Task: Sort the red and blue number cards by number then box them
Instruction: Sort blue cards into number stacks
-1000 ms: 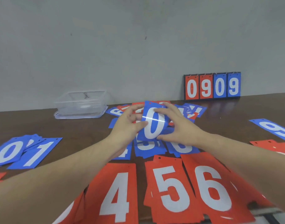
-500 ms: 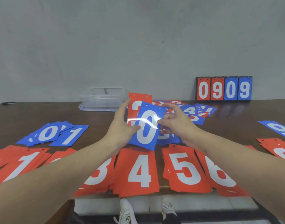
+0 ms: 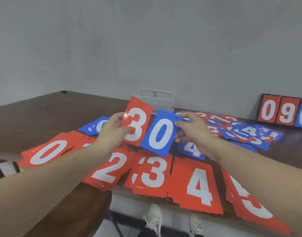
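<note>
Head view: left hand (image 3: 110, 132) gripping red 3 card (image 3: 136, 124), right hand (image 3: 193, 132) pinching blue 0 card (image 3: 159, 132).
Beyond, partly blocking clear box (image 3: 155, 99); scoreboard (image 3: 283, 111) far right.

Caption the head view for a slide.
Left hand holds a red 3 card, right hand a blue 0 card, above sorted red cards.

Glossy plastic cards (image 3: 199, 187) on a dark wood-grain table (image 3: 49, 115).
</note>
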